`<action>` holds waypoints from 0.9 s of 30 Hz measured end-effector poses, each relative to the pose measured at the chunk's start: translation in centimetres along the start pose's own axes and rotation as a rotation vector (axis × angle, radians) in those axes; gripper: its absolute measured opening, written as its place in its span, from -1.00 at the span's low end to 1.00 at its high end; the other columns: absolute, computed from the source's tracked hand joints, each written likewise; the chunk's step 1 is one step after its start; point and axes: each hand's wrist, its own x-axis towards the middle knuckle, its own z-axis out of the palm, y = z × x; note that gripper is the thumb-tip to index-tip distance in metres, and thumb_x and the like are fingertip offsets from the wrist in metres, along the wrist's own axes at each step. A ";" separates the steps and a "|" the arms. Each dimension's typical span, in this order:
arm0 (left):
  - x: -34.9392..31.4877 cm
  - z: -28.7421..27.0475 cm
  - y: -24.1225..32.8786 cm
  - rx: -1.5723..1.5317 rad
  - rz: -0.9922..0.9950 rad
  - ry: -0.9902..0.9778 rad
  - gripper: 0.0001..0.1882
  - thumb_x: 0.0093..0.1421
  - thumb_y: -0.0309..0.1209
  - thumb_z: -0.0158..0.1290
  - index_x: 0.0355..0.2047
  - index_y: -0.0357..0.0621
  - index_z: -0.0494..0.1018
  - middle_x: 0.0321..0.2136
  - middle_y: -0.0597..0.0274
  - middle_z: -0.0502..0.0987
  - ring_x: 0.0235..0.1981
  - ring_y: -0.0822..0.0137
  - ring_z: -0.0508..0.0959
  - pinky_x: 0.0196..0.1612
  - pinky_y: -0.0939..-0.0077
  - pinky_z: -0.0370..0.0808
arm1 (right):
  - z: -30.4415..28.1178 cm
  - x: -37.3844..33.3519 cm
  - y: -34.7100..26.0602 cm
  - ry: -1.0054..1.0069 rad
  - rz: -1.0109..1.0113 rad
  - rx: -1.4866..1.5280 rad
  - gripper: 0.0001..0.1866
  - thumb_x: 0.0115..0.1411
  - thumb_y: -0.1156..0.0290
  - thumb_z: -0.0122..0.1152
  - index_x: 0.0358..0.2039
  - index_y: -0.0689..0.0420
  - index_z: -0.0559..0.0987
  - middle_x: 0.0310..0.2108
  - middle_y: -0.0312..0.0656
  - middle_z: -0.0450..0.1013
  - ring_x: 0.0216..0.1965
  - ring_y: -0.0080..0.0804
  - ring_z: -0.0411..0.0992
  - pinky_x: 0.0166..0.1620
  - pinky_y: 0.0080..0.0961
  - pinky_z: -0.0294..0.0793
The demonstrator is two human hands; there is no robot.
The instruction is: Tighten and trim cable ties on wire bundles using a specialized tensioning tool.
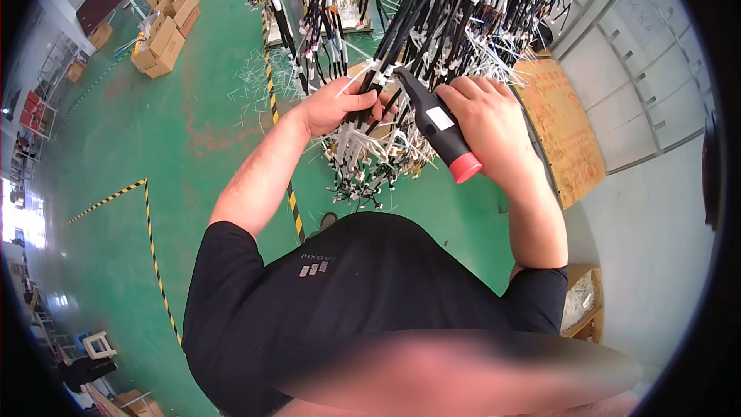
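Note:
A thick bundle of black-sleeved wires (403, 22) hangs down in front of me, with white ties and tags around it. My left hand (338, 106) is wrapped round its lower part, thumb across the front. Below that grip, the bundle fans out into white wire ends and small connectors (367, 150). My right hand (488, 117) is closed on a black cable tie gun (438, 125) with a red end cap. Its narrow nose meets the bundle at a white cable tie (380, 71), just above my left hand. My right fingertips are partly hidden behind the tool.
More wire harnesses (494, 0) hang densely behind and to the right. Cut white tie ends (251, 81) litter the green floor. A yellowish board (562, 127) stands against the pale wall at right. Open cardboard boxes (160, 46) sit at far left, beyond black-and-yellow floor tape (153, 239).

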 end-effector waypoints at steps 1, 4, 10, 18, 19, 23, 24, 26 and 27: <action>0.0 0.0 -0.1 -0.002 0.006 0.003 -0.57 0.51 -0.15 0.08 -0.29 -0.33 0.63 0.06 -0.09 0.64 0.05 0.12 0.66 0.19 0.25 0.54 | -0.5 0.6 0.1 -0.014 -0.048 -0.110 -0.68 0.19 0.40 0.21 -0.02 0.04 0.64 -0.16 -0.26 0.55 -0.03 -0.21 0.54 0.13 -0.24 0.49; 0.0 0.0 -0.3 0.001 0.019 0.056 -0.59 0.52 -0.17 0.07 -0.21 -0.35 0.64 0.02 -0.10 0.65 0.00 0.08 0.71 0.22 0.18 0.56 | -2.1 0.8 0.7 -0.078 -0.164 -0.020 -0.74 0.16 0.37 0.22 -0.13 0.04 0.66 -0.23 -0.26 0.55 -0.06 -0.23 0.54 0.13 -0.27 0.49; -0.6 0.5 -1.1 -0.118 0.080 0.151 -0.66 0.51 -0.22 0.11 -0.02 -0.31 0.54 -0.08 0.00 0.66 -0.09 0.06 0.75 0.09 0.19 0.64 | -3.1 0.1 1.0 -0.289 -0.340 0.722 -0.59 0.08 0.28 0.34 -0.06 0.18 0.67 -0.17 -0.06 0.62 -0.12 0.03 0.62 -0.03 -0.19 0.62; -0.5 -0.7 -1.1 -0.290 0.034 0.037 -0.64 0.51 -0.27 0.09 0.04 -0.40 0.53 0.10 -0.21 0.61 0.17 -0.03 0.62 0.11 -0.02 0.67 | 0.4 -1.1 3.5 0.073 -0.004 0.643 -0.56 0.22 0.32 0.44 0.08 0.22 0.62 0.02 -0.02 0.58 0.02 0.03 0.56 0.13 -0.21 0.54; -0.4 -0.7 -1.1 -0.294 0.041 0.039 -0.64 0.51 -0.27 0.09 0.04 -0.40 0.53 0.10 -0.21 0.61 0.17 -0.03 0.62 0.11 -0.02 0.67 | 0.9 -1.0 3.7 0.041 -0.004 0.658 -0.55 0.23 0.32 0.44 0.08 0.24 0.61 0.01 -0.01 0.58 0.02 0.03 0.56 0.13 -0.21 0.54; -0.1 -0.8 -1.2 -0.435 0.070 -0.021 -0.62 0.49 -0.29 0.11 0.05 -0.44 0.53 0.09 -0.23 0.61 0.09 -0.01 0.67 0.13 -0.08 0.66 | 2.8 -0.8 4.9 -0.034 -0.057 0.703 -0.50 0.24 0.26 0.45 0.10 0.27 0.60 -0.01 0.01 0.57 0.01 0.02 0.55 0.12 -0.19 0.53; 0.0 -0.9 -1.2 -0.430 0.062 -0.026 -0.61 0.48 -0.29 0.12 0.06 -0.46 0.53 0.08 -0.21 0.61 0.04 0.03 0.68 0.13 -0.08 0.66 | 3.2 -0.8 5.2 -0.041 -0.108 0.716 -0.49 0.24 0.25 0.45 0.11 0.27 0.59 -0.02 0.00 0.56 0.01 0.02 0.54 0.11 -0.19 0.53; -0.2 -1.0 -1.4 -0.421 0.073 -0.033 -0.57 0.47 -0.28 0.14 0.14 -0.43 0.53 0.03 -0.10 0.64 -0.09 0.16 0.70 0.09 -0.06 0.69 | 3.7 -0.6 5.4 -0.052 -0.125 0.743 -0.48 0.24 0.23 0.46 0.12 0.26 0.59 -0.02 -0.01 0.56 0.00 0.01 0.54 0.11 -0.19 0.53; -0.2 -1.1 -1.4 -0.423 0.077 -0.029 -0.57 0.47 -0.28 0.14 0.14 -0.43 0.53 0.03 -0.10 0.64 -0.09 0.16 0.70 0.09 -0.06 0.69 | 3.8 -0.6 5.5 -0.058 -0.135 0.772 -0.47 0.25 0.22 0.46 0.13 0.26 0.59 -0.02 -0.01 0.56 -0.01 0.00 0.54 0.11 -0.20 0.53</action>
